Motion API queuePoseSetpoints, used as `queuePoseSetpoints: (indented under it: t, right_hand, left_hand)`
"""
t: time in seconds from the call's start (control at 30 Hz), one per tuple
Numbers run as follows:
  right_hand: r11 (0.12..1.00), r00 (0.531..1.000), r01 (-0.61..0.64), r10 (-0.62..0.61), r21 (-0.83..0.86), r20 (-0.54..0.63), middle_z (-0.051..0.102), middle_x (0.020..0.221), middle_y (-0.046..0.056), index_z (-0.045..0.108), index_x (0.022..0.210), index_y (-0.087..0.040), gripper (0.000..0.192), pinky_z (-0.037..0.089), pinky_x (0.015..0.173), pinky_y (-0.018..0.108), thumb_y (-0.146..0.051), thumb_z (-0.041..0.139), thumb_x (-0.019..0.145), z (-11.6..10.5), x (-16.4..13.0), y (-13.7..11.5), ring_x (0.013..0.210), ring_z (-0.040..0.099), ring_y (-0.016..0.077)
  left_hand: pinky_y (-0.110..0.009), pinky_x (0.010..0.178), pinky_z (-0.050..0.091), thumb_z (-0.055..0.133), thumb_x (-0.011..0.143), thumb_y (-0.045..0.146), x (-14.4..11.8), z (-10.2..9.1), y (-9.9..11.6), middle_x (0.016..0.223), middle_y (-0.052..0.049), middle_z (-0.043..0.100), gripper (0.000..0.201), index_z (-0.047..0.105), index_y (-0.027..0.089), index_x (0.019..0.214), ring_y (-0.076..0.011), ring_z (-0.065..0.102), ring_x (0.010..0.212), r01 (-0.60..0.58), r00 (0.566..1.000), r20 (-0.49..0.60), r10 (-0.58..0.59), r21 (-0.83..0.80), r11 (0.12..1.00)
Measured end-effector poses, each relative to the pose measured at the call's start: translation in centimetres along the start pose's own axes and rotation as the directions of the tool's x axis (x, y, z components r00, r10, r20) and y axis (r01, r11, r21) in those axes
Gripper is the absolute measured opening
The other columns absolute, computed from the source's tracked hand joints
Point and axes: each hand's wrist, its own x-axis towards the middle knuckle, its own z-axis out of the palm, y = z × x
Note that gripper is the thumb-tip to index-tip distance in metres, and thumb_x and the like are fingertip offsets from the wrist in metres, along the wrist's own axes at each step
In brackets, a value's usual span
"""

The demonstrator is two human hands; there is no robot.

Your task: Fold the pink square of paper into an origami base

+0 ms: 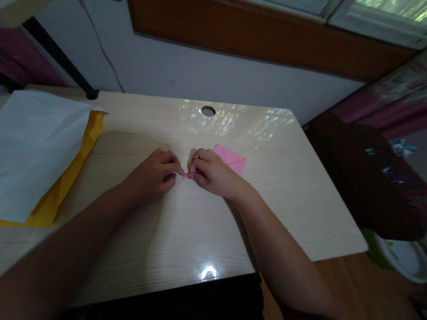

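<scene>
A piece of folded pink paper (232, 159) lies on the pale wood-grain table (208, 219); a crease runs across its visible right part. My right hand (212, 172) covers much of it, fingers curled and pinching its narrow left end. Close by on the left, my left hand (156, 172) has thumb and index finger pressed together at the tip of that same end. Only a small bit of pink shows between the two hands. Most of the paper's middle is hidden under my right hand.
White sheets (23, 148) lie over yellow paper (74, 172) at the table's left. A round cable hole (208, 111) sits near the back edge by the wall. Black shelf legs (65, 60) stand at the back left. A white basin (406, 259) is on the floor at right.
</scene>
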Motion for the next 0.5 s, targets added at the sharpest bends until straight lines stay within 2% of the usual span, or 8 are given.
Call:
queuePoseSetpoints:
  t: [0.2,0.5]
  right_hand:
    - [1.0,1.0,-0.011,0.011,-0.016,0.015,0.061,0.101,0.01,0.066,0.09,-0.019,0.008,0.043,0.087,0.038,-0.014,0.059,0.092,-0.03,-0.03,-0.16,0.095,0.056,0.023]
    - [1.0,1.0,-0.014,0.015,-0.027,0.019,0.061,0.101,0.01,0.066,0.09,-0.018,0.01,0.043,0.087,0.039,-0.012,0.058,0.09,-0.01,0.0,-0.15,0.094,0.055,0.0232]
  left_hand:
    - [-0.042,0.095,0.049,0.059,0.09,0.01,-0.39,0.02,-0.63,0.108,-0.006,0.068,0.029,0.076,0.024,0.109,-0.0229,0.058,0.102,-0.07,0.997,0.02,0.07,0.017,0.997]
    - [-0.043,0.095,0.051,0.06,0.088,0.008,-0.52,-0.19,-0.67,0.111,-0.006,0.071,0.036,0.079,0.028,0.11,-0.0232,0.06,0.103,-0.081,0.997,0.018,0.081,0.017,0.997]
